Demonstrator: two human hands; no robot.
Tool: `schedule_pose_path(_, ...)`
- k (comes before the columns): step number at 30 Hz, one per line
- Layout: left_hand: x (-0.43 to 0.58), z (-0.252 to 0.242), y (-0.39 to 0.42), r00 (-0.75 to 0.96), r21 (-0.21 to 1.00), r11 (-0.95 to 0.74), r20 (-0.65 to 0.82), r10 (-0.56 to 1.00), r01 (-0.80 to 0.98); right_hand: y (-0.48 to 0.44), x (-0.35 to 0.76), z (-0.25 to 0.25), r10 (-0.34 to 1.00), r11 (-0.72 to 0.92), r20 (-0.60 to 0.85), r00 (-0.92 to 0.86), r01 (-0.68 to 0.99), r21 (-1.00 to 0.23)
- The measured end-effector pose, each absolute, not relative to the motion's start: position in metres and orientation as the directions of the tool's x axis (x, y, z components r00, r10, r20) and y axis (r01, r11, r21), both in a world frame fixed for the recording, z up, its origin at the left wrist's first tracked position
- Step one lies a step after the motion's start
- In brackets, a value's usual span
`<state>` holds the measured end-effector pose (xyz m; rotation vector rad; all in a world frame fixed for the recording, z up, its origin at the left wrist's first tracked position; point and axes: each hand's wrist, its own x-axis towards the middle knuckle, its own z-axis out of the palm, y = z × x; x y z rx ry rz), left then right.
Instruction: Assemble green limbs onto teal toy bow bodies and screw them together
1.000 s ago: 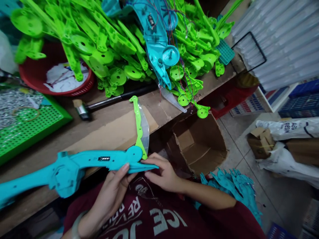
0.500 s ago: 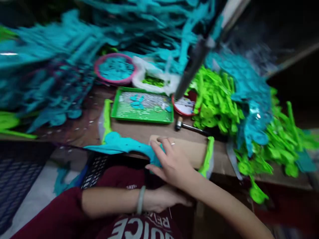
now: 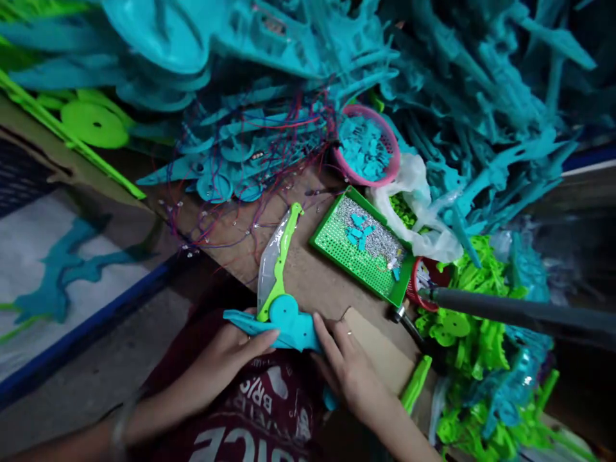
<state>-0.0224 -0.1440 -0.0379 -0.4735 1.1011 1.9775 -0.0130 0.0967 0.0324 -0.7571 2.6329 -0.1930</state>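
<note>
A turquoise plastic toy body with a round disc and a pointed end lies across my lap at the table's edge. My left hand closes on its pointed left part, thumb on top. My right hand grips its right end, fingers bent over it; the fingertips underneath are hidden. Beside the disc, a lime-green wing with a clear membrane stands out away from me; I cannot tell whether it is joined to the body. Another lime-green piece shows right of my right hand, near a cardboard pad.
A green tray holds small metal parts and turquoise bits. Behind it are a pink basket and a white plastic bag. A dark pole crosses at right above lime-green parts. Red and blue wires tangle at left.
The view has swung left and tilted. My left hand has come up from below my right arm onto the toy body. My right hand still holds its right end.
</note>
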Motion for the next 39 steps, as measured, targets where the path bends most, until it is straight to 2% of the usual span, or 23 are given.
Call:
schedule_pose_path(3,-0.032,-0.029,-0.143,-0.593,0.55,-0.248,-0.638,0.491,-0.797,0.091,-0.018,0.047,-0.519,0.855,-0.391,-0.76,-0.472,-0.216)
schedule_pose_path(6,-0.035,-0.028,-0.148,-0.568,0.52,-0.25,-0.649,0.506,-0.817,0.085,-0.02,0.058,-0.47,0.881,-0.431,-0.771,-0.444,-0.165)
schedule_pose_path(8,-0.033,-0.031,-0.15,-0.573,0.506,-0.278,-0.658,0.488,-0.817,0.083,-0.021,0.061,-0.455,0.89,-0.446,-0.771,-0.413,-0.192)
schedule_pose_path(12,-0.027,-0.038,-0.15,-0.64,0.58,-0.274,-0.669,0.379,-0.767,0.077,-0.035,0.06,-0.453,0.874,-0.43,-0.781,-0.293,-0.388)
schedule_pose_path(16,-0.02,-0.035,-0.148,-0.753,0.747,-0.165,-0.581,0.309,-0.644,0.056,-0.064,0.062,-0.326,0.8,-0.398,-0.858,-0.026,-0.599)
schedule_pose_path(18,-0.017,-0.029,-0.148,-0.842,0.862,-0.076,-0.465,0.273,-0.501,0.043,-0.081,0.063,-0.329,0.694,-0.46,-0.825,0.119,-0.71)
schedule_pose_path(21,-0.015,-0.018,-0.147,-0.961,0.986,0.057,-0.167,0.221,-0.158,0.037,-0.098,0.061,-0.447,0.479,-0.583,-0.678,0.369,-0.796)
schedule_pose_path(23,-0.016,-0.009,-0.144,-0.978,0.986,0.137,0.068,0.195,0.096,0.044,-0.1,0.059,-0.484,0.343,-0.605,-0.632,0.499,-0.796)
schedule_pose_path(26,-0.02,0.007,-0.139,-0.91,0.885,0.226,0.371,0.186,0.407,0.064,-0.092,0.061,-0.483,0.24,-0.617,-0.622,0.583,-0.776)
schedule_pose_path(29,-0.022,0.023,-0.135,-0.793,0.765,0.209,0.578,0.193,0.609,0.081,-0.081,0.07,-0.477,0.273,-0.634,-0.609,0.583,-0.765)
schedule_pose_path(31,-0.021,0.031,-0.133,-0.731,0.711,0.172,0.655,0.193,0.682,0.087,-0.076,0.077,-0.491,0.308,-0.6,-0.632,0.518,-0.798)
schedule_pose_path(35,-0.013,0.038,-0.134,-0.682,0.663,0.159,0.713,0.162,0.731,0.083,-0.076,0.092,-0.596,0.375,-0.482,-0.642,0.309,-0.874)
schedule_pose_path(39,0.0,0.037,-0.138,-0.62,0.607,0.126,0.765,0.177,0.785,0.071,-0.08,0.106,-0.657,0.52,-0.54,-0.526,0.202,-0.83)
